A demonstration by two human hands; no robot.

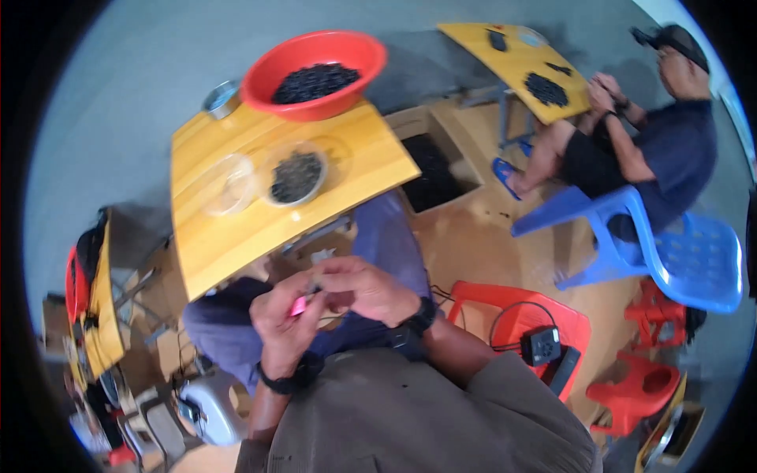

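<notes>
My left hand [285, 317] is closed around a small pink tool [299, 307] held over my lap. My right hand [364, 288] pinches a small dark part [315, 285] right against the tool's tip; the two hands touch. Both wrists wear black bands. Just beyond the hands is a yellow wooden table [236, 236]. On it stand a clear bowl with dark small pieces [296, 176], an empty clear bowl [226, 184] and a red basin [314, 72] full of the same dark pieces.
A small metal tin [220, 98] sits by the basin. An open box of dark pieces [435, 169] lies on the floor. To the right are a red stool with a black device [541, 344], blue chairs [670, 252], and a seated person [654, 134] at a second yellow table [512, 59].
</notes>
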